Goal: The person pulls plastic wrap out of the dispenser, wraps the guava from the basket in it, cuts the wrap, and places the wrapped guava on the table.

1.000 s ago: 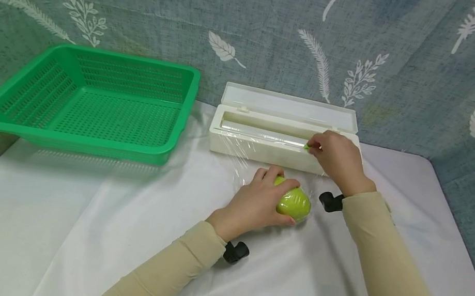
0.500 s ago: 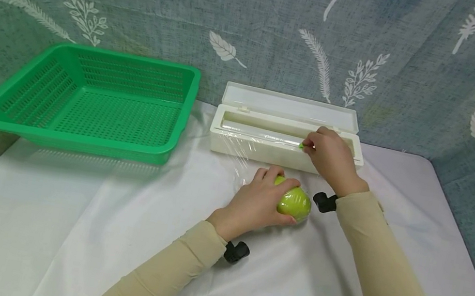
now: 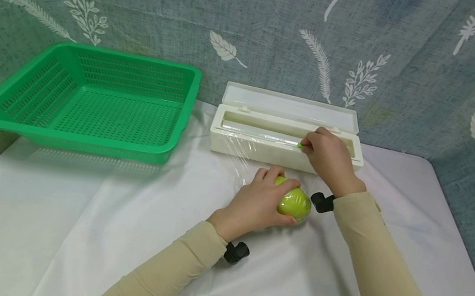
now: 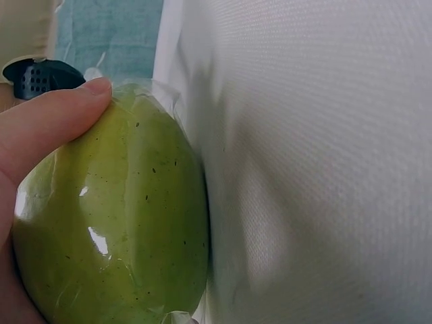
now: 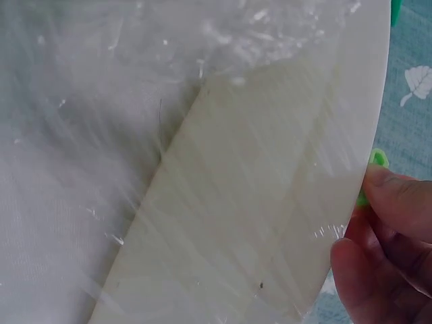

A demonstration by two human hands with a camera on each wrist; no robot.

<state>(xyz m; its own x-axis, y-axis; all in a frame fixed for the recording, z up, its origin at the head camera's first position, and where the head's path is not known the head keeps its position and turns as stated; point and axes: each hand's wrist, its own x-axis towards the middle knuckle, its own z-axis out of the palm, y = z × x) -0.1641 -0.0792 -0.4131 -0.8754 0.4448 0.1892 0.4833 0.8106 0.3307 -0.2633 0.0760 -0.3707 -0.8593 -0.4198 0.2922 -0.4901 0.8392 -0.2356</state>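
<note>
My left hand (image 3: pixel 252 204) grips a green fruit (image 3: pixel 296 204) on the cloth, its fingers and thumb curled around it. Clear cling film covers the fruit (image 4: pixel 142 202) tightly in the left wrist view; its exact kind is hard to tell. Film (image 3: pixel 237 150) stretches from there up over the front of a white cling film dispenser (image 3: pixel 260 150), whose lid stands up. At the dispenser's front top edge, my right hand (image 3: pixel 329 157) pinches a small green slide cutter (image 3: pixel 299 146) between thumb and finger. The film (image 5: pixel 223 182) also shows in the right wrist view.
A green plastic basket (image 3: pixel 167 146) stands left of the dispenser. White cloth (image 3: pixel 133 235) covers the table, and a patterned grey-blue curtain (image 3: pixel 267 27) hangs behind. Each wrist carries a black camera mount (image 3: pixel 236 252).
My right hand has slid a little to the left along the dispenser's edge with the green slide cutter. The left hand and the fruit have stayed in place.
</note>
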